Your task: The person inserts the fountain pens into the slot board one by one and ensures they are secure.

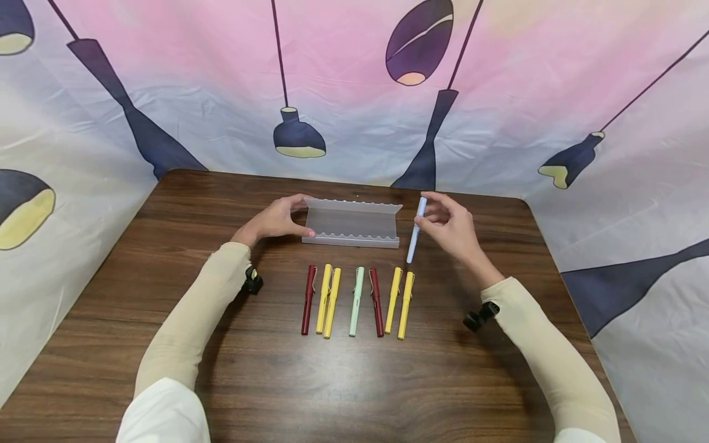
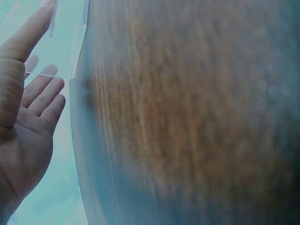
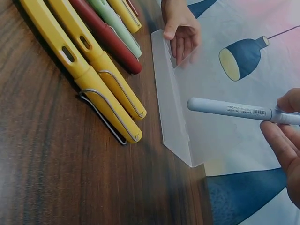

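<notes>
At the far side of the table, my left hand [image 1: 275,219] grips the left end of a clear plastic pen tray [image 1: 350,242] with notched edges. Its thumb lies on the front edge, and the fingers reach along the end toward the back. Just right of the tray, my right hand [image 1: 455,226] pinches a light blue pen [image 1: 413,243] between thumb and fingers. The pen is tilted, its lower end toward me. In the right wrist view, printing and a barcode label show on the light blue pen [image 3: 234,109], which overlaps the tray [image 3: 164,98].
In front of the tray lies a row of pens: a dark red pen [image 1: 308,301], two yellow pens [image 1: 331,304] side by side, a mint green pen [image 1: 356,303], another dark red pen [image 1: 377,304] and a yellow pair [image 1: 406,306]. A printed cloth [image 1: 354,80] hangs behind the wooden table [image 1: 343,387].
</notes>
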The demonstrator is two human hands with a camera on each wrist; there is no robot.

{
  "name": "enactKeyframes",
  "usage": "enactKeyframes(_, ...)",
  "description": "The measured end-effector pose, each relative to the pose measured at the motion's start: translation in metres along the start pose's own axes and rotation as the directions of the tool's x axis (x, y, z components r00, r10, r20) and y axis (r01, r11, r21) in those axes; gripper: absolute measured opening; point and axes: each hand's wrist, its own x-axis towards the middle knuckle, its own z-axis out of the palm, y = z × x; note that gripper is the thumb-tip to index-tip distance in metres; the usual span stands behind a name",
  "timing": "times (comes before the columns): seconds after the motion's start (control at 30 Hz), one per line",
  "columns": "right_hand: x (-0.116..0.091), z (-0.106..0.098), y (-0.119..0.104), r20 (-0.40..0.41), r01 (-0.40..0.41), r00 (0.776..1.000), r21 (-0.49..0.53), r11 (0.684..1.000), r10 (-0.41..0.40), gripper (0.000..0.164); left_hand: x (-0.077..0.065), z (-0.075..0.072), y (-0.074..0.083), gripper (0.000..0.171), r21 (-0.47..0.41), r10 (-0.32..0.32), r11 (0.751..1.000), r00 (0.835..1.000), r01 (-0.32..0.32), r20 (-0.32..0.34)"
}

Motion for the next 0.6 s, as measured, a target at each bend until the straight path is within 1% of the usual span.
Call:
enactKeyframes(0.27,0.014,0.008,0.007,-0.018,0.043,0.999,0.023,0.999,-0.043,0.050,0.002,0.000,-0.001,0.090,0.009,0.004,1.000,1.000,-0.004,0.002)
enactKeyframes(0.6,0.026,0.024,0.016,-0.090,0.115,0.990,0.053,0.992,-0.110,0.048,0.002,0.001,0.000,0.088,0.007,0.008,1.000,1.000,-0.008,-0.004)
